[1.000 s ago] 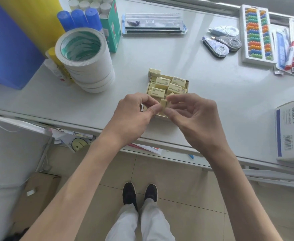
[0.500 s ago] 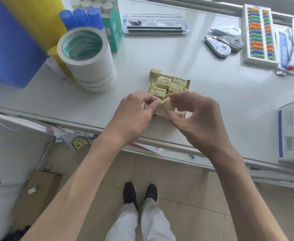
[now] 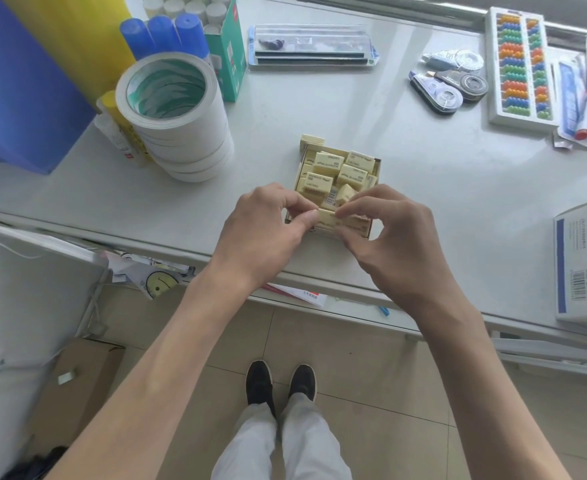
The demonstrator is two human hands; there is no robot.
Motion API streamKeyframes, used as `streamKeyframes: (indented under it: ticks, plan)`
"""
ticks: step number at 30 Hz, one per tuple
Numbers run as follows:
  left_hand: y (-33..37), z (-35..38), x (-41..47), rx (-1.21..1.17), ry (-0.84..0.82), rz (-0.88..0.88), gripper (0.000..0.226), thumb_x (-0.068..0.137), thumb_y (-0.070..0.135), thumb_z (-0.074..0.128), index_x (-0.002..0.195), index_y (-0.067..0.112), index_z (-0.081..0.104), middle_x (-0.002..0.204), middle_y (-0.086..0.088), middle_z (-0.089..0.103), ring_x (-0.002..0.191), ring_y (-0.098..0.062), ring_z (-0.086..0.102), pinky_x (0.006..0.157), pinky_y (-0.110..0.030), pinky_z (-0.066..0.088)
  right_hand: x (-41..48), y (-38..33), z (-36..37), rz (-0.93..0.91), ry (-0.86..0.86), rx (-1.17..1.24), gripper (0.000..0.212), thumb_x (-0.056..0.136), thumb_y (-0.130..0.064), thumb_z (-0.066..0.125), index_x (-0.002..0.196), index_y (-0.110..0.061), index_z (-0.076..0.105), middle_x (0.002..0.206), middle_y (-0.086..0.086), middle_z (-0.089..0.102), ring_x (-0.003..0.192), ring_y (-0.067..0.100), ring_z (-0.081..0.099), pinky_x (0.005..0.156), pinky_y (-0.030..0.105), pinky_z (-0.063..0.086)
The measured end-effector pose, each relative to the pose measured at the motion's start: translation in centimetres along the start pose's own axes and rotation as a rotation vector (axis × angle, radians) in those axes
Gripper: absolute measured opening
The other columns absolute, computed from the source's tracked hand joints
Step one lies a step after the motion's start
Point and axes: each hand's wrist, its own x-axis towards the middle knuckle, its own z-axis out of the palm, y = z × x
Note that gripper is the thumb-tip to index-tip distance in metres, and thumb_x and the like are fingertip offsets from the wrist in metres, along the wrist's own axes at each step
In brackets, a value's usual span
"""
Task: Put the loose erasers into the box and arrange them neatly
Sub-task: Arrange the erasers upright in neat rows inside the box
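both hands are over the near end of the small open cardboard box [image 3: 378,168] that sits on the pale grey tabletop [image 3: 423,188], not far from its front edge. the left hand [image 3: 268,230] and the right hand [image 3: 392,240] are each pinching one end of the same pale yellow rectangular eraser [image 3: 327,215], thumb and forefinger closed narrow on it, and it's lying flat and crosswise at the near edge of the box. looks like it's resting on the erasers under it, but the fingers cover that bit so i can't really tell. the rest of the box is full of more pale yellow erasers [image 3: 326,168], some flat in rows with the printed side up, a few tilted in the middle. one more loose pale yellow eraser [image 3: 312,139] is outside, touching the far left corner of the box. off to the left there's a tall stack of white tape rolls [image 3: 177,119], well apart from the box, and a white carton with a blue stripe [image 3: 586,261] sits at the right edge of the table.
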Motion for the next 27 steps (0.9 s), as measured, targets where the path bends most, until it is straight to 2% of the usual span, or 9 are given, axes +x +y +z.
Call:
streamKeyframes:
  ticks: [5, 9, 11, 13, 16, 19, 22, 24, 27]
  plan:
    - [0.5, 0.0, 0.0, 0.039, -0.018, 0.012, 0.012, 0.089, 0.034, 0.065, 0.092, 0.028, 0.074, 0.088, 0.014, 0.063, 0.091, -0.010, 0.055, 0.083, -0.037, 0.049, -0.1, 0.1, -0.3, 0.050, -0.011, -0.025, 0.014, 0.080, -0.013, 0.078, 0.095, -0.013, 0.078, 0.095, -0.003, 0.069, 0.093, 0.015, 0.062, 0.077, 0.010, 0.043]
    - [0.7, 0.0, 0.1, 0.120, -0.028, 0.039, 0.015, 0.091, 0.035, 0.061, 0.095, 0.026, 0.073, 0.092, 0.012, 0.061, 0.093, -0.008, 0.053, 0.083, -0.035, 0.048, 0.2, 0.1, -0.3, 0.082, -0.061, -0.054, 0.019, 0.082, -0.017, 0.077, 0.100, -0.012, 0.078, 0.100, -0.002, 0.065, 0.096, 0.014, 0.061, 0.077, 0.004, 0.039]
    - [0.8, -0.1, 0.1, 0.177, -0.034, 0.048, 0.018, 0.093, 0.037, 0.058, 0.098, 0.027, 0.072, 0.094, 0.013, 0.060, 0.095, -0.007, 0.051, 0.080, -0.031, 0.045, 0.4, 0.0, -0.5, 0.088, -0.061, -0.032, 0.017, 0.082, -0.020, 0.077, 0.097, -0.013, 0.078, 0.096, -0.003, 0.066, 0.088, 0.010, 0.061, 0.074, 0.005, 0.042]
    - [0.8, -0.2, 0.2, 0.204, -0.041, 0.036, 0.019, 0.093, 0.040, 0.057, 0.098, 0.030, 0.072, 0.096, 0.015, 0.059, 0.097, -0.006, 0.050, 0.078, -0.028, 0.040, 0.6, -0.1, -1.0, 0.093, 0.006, -0.004, 0.010, 0.082, -0.019, 0.076, 0.091, -0.015, 0.078, 0.089, -0.003, 0.067, 0.076, 0.005, 0.060, 0.070, 0.006, 0.043]
    - [0.8, -0.4, 0.4, 0.206, -0.055, 0.027, 0.018, 0.093, 0.040, 0.057, 0.099, 0.031, 0.071, 0.098, 0.016, 0.060, 0.100, -0.006, 0.050, 0.078, -0.026, 0.037, 1.2, 0.5, -1.4, 0.144, 0.099, -0.039, 0.014, 0.082, -0.022, 0.077, 0.094, -0.017, 0.075, 0.087, -0.003, 0.066, 0.074, 0.000, 0.058, 0.066, 0.004, 0.041]
    - [0.8, -0.5, 0.3, 0.199, -0.069, 0.031, 0.020, 0.094, 0.039, 0.055, 0.103, 0.031, 0.071, 0.100, 0.015, 0.060, 0.102, -0.007, 0.050, 0.080, -0.027, 0.038, 1.6, 1.1, -1.2, 0.199, 0.066, -0.049, 0.024, 0.080, -0.027, 0.079, 0.102, -0.020, 0.073, 0.088, -0.005, 0.065, 0.073, 0.001, 0.056, 0.064, 0.004, 0.040]
    - [0.6, -0.7, 0.1, 0.188, -0.101, 0.043, 0.022, 0.096, 0.035, 0.052, 0.108, 0.030, 0.070, 0.102, 0.015, 0.057, 0.106, -0.006, 0.047, 0.084, -0.028, 0.038, 2.0, 1.2, -0.7, 0.210, 0.048, -0.024, 0.017, 0.078, -0.028, 0.080, 0.094, -0.023, 0.075, 0.085, -0.004, 0.066, 0.068, 0.004, 0.056, 0.059, 0.006, 0.037]
    - [0.3, -0.7, 0.0, 0.172, -0.118, 0.055, 0.023, 0.097, 0.032, 0.052, 0.113, 0.029, 0.068, 0.101, 0.015, 0.054, 0.103, -0.005, 0.043, 0.087, -0.029, 0.040, 2.2, 1.2, -0.7, 0.212, 0.042, -0.026, 0.014, 0.077, -0.030, 0.081, 0.088, -0.023, 0.075, 0.082, -0.005, 0.066, 0.065, 0.002, 0.053, 0.057, 0.005, 0.034]
    - [0.0, -0.8, -0.1, 0.130, -0.090, 0.068, 0.026, 0.096, 0.028, 0.053, 0.119, 0.027, 0.067, 0.099, 0.013, 0.054, 0.088, -0.002, 0.041, 0.086, -0.028, 0.043, 2.4, 1.1, -0.9, 0.210, 0.030, -0.066, 0.017, 0.077, -0.034, 0.080, 0.085, -0.022, 0.072, 0.082, -0.006, 0.065, 0.066, -0.002, 0.051, 0.057, 0.004, 0.035]
